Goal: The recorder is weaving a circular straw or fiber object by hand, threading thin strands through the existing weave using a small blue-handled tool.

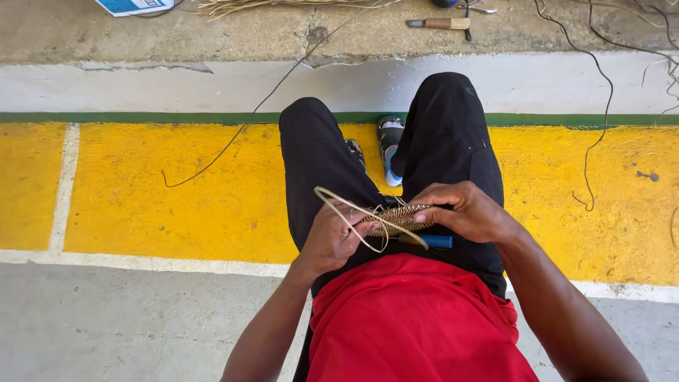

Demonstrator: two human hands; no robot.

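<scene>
We see both hands closed on a coiled weave over the lap, the left hand pinching a looped strand, the right hand steadying; stitching appears underway.

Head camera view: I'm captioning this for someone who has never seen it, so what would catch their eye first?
The bright yellow painted floor band fills the middle, crossed by the person's black trousers. At the lap, the left hand and right hand hold a small brown woven coil with a pale looping strand. Below it spreads a red shirt.
</scene>
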